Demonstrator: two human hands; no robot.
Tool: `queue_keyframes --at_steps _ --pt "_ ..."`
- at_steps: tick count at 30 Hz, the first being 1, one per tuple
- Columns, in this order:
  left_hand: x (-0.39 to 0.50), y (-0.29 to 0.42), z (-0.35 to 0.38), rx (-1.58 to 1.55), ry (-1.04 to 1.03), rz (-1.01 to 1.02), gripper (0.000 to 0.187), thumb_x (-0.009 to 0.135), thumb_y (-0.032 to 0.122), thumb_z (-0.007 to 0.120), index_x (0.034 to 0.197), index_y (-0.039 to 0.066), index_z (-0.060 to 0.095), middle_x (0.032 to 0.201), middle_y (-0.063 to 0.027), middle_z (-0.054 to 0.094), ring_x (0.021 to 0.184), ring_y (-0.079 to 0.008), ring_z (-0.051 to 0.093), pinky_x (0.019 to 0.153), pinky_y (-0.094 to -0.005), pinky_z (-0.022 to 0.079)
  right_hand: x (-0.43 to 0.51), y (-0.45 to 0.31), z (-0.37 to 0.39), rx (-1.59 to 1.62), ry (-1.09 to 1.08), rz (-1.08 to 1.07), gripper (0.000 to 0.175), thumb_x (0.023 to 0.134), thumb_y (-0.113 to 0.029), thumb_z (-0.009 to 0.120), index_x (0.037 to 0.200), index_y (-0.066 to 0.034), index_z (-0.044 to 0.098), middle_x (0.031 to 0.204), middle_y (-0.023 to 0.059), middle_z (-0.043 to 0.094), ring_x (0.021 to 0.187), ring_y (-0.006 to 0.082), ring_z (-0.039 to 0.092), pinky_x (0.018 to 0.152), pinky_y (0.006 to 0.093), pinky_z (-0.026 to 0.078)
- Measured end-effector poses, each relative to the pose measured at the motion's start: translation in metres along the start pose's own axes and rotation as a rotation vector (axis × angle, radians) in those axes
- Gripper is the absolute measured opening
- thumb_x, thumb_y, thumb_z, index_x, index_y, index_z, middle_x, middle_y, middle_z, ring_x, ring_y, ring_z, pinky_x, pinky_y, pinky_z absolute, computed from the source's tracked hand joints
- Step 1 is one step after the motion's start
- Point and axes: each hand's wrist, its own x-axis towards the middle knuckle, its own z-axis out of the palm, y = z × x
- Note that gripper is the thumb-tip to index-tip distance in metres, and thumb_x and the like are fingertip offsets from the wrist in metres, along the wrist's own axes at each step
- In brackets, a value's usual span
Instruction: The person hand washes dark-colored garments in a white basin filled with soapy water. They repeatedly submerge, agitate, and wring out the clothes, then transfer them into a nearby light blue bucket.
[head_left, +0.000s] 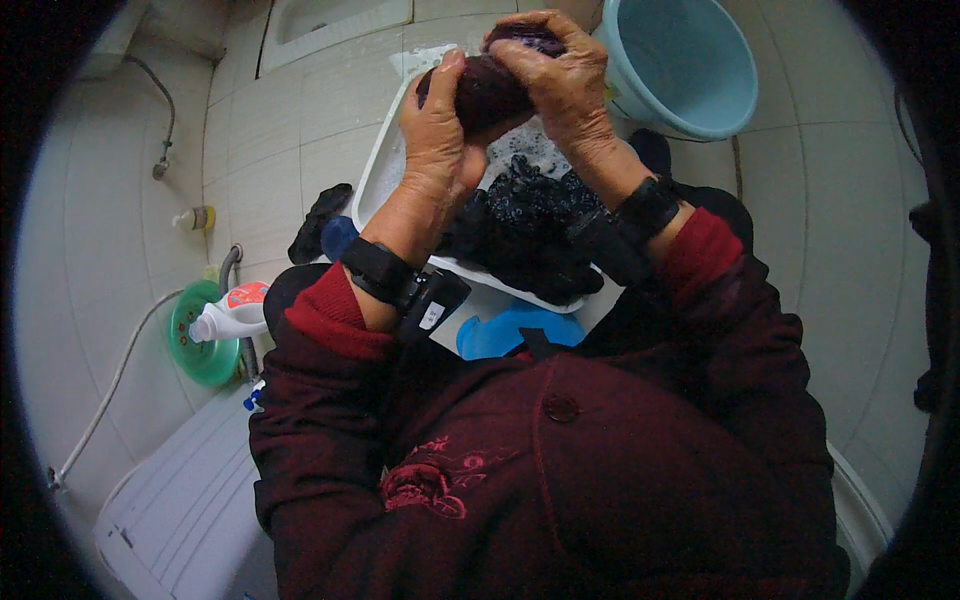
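Both my hands grip one dark purple cloth (484, 91), wet and bunched, above a white plastic basin (381, 161). My left hand (436, 127) clasps its left part, thumb laid over the top. On the other side my right hand (559, 75) squeezes the upper end, where some suds show. Below them, soaked black clothing (525, 217) lies heaped in the basin and hangs over its near rim. White foam (529, 146) floats around that heap. What kind of garment the purple cloth is, I cannot tell.
A light blue bucket (679, 67) stands beyond my right wrist. To the left are a dark shoe (321, 223), a white detergent bottle (232, 311), a green basin (199, 334) and a pump bottle (196, 218). A blue plastic object (517, 330) sits before my lap.
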Motion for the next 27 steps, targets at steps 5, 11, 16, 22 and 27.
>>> queue_keyframes --at_steps 5,11,16,22,27 --pt "-0.002 -0.006 -0.009 -0.093 0.053 -0.224 0.043 0.089 0.039 0.063 0.119 0.009 0.054 0.113 -0.0119 0.060 0.107 -0.0293 0.060 0.094 -0.0561 0.049 -0.002 -0.011 0.013 -0.161 -0.001 -0.227 0.019 0.072 -0.016 0.070 0.088 -0.0059 0.068 0.081 0.0089 0.068 0.075 0.0195 0.068 0.069 0.0304 0.055" --pt "-0.002 -0.010 -0.026 -0.160 -0.004 -0.443 0.037 0.093 0.037 0.056 0.116 0.008 0.056 0.111 -0.0095 0.062 0.104 -0.0232 0.061 0.092 -0.0403 0.053 -0.018 -0.020 0.017 -0.195 -0.071 -0.369 0.019 0.063 -0.017 0.071 0.077 -0.0084 0.062 0.070 0.0100 0.062 0.064 0.0280 0.064 0.058 0.0350 0.052" --pt "-0.003 -0.020 -0.046 -0.126 -0.096 -0.571 0.032 0.088 0.029 0.063 0.109 0.005 0.058 0.108 -0.0091 0.062 0.099 -0.0206 0.064 0.087 -0.0376 0.055 -0.034 -0.029 0.010 -0.226 -0.220 -0.492 0.019 0.063 -0.008 0.071 0.078 -0.0055 0.059 0.072 0.0104 0.060 0.065 0.0246 0.063 0.056 0.0311 0.051" --pt "-0.006 -0.033 -0.072 0.236 -0.305 -0.519 0.023 0.085 0.021 0.064 0.103 0.007 0.060 0.101 -0.0082 0.064 0.093 -0.0185 0.064 0.079 -0.0326 0.056 -0.058 -0.038 0.008 -0.217 -0.281 -0.552 0.033 0.056 -0.027 0.077 0.077 -0.0094 0.059 0.071 0.0064 0.054 0.067 0.0280 0.060 0.056 0.0386 0.048" --pt "-0.009 -0.033 -0.077 0.700 -0.597 -0.378 0.014 0.087 0.018 0.058 0.097 0.009 0.062 0.097 -0.0049 0.064 0.090 -0.0165 0.063 0.078 -0.0320 0.054 -0.078 -0.042 0.004 -0.165 -0.332 -0.568 0.023 0.055 -0.006 0.072 0.071 -0.0066 0.056 0.076 0.0083 0.059 0.068 0.0277 0.062 0.058 0.0356 0.050"
